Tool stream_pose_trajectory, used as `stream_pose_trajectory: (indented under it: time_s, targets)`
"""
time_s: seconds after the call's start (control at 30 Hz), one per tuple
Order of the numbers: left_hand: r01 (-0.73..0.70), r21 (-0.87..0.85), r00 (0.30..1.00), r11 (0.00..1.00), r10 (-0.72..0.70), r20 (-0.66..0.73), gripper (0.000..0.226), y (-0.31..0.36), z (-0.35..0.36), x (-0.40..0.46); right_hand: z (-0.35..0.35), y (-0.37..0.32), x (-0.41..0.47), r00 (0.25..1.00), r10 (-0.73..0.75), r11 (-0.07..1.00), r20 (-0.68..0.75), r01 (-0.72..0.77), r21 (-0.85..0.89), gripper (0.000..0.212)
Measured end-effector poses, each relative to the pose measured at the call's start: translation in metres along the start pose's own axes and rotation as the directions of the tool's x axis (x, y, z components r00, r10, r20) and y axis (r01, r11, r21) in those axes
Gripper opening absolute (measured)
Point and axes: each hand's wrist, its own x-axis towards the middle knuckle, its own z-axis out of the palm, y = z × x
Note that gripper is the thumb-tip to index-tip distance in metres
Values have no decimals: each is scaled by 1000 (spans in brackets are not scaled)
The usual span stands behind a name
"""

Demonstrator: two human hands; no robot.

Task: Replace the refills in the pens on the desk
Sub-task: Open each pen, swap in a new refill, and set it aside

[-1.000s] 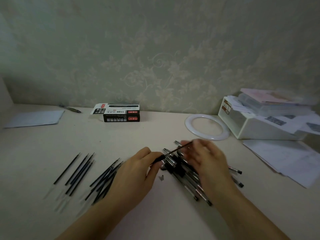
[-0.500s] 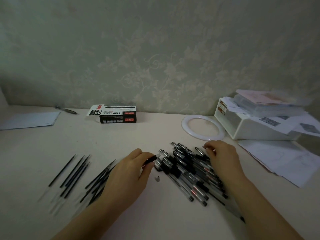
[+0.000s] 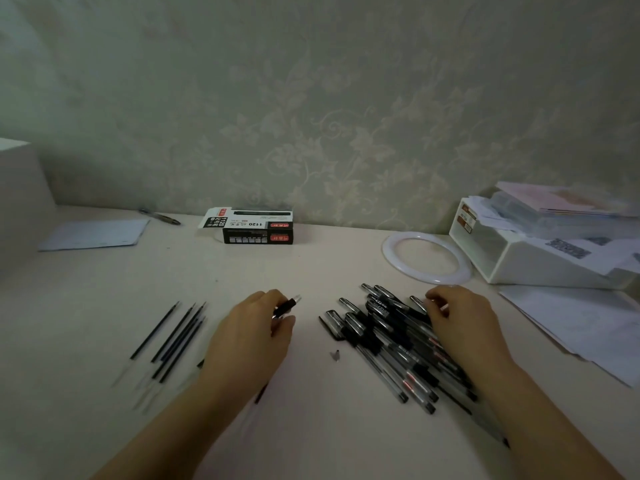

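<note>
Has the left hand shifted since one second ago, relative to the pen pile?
Yes. The left hand, gripping a black pen piece, has drawn left, away from the pen pile; bare desk now shows between them.

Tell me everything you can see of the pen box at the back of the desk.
The pen box is a small, long carton, mostly black with white panels, red labels and the printed number 1120; it looks like printed cardboard. It lies flat on the desk near the wall, long side facing the camera. Its left end flap hangs open, showing white. What is inside cannot be seen. Nothing but the desk touches it; both hands are well in front of it.
</note>
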Motion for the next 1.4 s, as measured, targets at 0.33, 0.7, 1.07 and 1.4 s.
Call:
stream_pose_trajectory:
  time_s: [0.33,0.7,1.07,1.4]
  targets:
    - [31,152,972,988,-65,224,27,4,-21,-8,-5,-43,-26,978,-198,979,-59,200,38,14]
    - [-26,372,972,928,-64,227,12,20,-16,-19,2,-80,-65,923,-383,854,-41,371,364,9]
    - [141,-645,979,751,-9,203,21,37,2,-11,23,-89,-82,889,-191,497,416,-278,822,5]
    - [-115,-506,973,855,200,115,24,27,6,-15,24,-81,-72,943,9,239,333,-325,915,3]
